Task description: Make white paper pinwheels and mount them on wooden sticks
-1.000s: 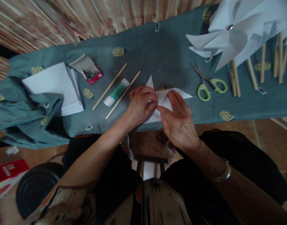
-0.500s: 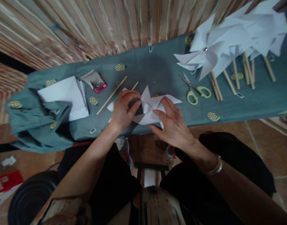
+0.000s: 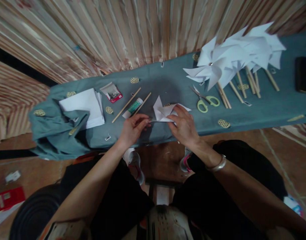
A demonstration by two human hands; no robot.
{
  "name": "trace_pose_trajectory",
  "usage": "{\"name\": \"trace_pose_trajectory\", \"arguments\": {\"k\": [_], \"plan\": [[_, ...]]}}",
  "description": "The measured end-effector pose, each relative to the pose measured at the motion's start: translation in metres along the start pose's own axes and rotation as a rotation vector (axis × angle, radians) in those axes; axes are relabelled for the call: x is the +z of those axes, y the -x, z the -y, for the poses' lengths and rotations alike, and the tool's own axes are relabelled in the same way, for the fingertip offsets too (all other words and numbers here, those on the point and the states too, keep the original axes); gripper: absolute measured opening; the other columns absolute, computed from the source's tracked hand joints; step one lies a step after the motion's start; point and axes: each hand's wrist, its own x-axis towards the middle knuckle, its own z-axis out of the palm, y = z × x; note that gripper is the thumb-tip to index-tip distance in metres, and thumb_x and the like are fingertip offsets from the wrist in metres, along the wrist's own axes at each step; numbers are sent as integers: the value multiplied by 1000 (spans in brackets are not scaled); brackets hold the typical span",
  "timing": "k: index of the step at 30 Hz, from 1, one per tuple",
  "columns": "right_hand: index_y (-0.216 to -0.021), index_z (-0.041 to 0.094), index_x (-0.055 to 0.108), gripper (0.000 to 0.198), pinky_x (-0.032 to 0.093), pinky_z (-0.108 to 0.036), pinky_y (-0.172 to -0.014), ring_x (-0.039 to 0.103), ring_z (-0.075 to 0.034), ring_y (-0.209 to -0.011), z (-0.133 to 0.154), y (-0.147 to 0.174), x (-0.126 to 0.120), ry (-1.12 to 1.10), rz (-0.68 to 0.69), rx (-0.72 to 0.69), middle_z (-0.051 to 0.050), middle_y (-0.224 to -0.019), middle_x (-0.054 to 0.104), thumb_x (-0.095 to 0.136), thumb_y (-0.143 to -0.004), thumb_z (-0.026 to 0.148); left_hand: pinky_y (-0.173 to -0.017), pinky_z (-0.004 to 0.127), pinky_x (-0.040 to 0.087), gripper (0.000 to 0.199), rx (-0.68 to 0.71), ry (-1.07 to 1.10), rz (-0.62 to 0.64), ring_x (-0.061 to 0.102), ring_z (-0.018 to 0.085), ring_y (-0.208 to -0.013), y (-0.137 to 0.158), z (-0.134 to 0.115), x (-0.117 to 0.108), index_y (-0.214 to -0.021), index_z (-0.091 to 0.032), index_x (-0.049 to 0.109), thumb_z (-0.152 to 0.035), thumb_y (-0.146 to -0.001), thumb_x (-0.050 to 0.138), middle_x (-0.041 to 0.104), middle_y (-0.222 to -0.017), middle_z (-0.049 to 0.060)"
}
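Note:
A white paper pinwheel (image 3: 163,111), partly folded, lies between my hands at the table's front. My left hand (image 3: 135,128) pinches its near left corner between thumb and fingers. My right hand (image 3: 184,126) grips the right side, thumb and fingers closed over the folded paper. Just beyond my left hand lie a glue stick (image 3: 134,107) with a green label and two thin wooden sticks, one stick (image 3: 126,105) on its left and the other stick (image 3: 144,101) on its right. Scissors (image 3: 205,100) with light green handles rest right of the pinwheel, blades apart.
Finished pinwheels (image 3: 233,56) on wooden sticks are piled at the right. At the left are a paper stack (image 3: 82,108) and an open red box (image 3: 114,95) of small metal pins. A dark object (image 3: 304,75) lies at the far right. The blue-green tablecloth (image 3: 168,80) is bunched at left.
My left hand has moved down to the paper's near left corner and pinches it, pulling that edge. My right hand has closed more on its side. The view has shifted slightly.

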Motion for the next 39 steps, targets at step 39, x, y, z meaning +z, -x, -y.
{"name": "trace_pose_trajectory", "arguments": {"k": [39], "plan": [[-135,22,56,45,38,-59,-113,28,-32,-151,33,4,-25,-16,-127,-119,-14,-158,40,47,-92,16,-107,39,45,36,-16,721,-35,65,27,-116,-2,-46,65,-92,-17,71,-41,-67,80,77,-98,5]]}}
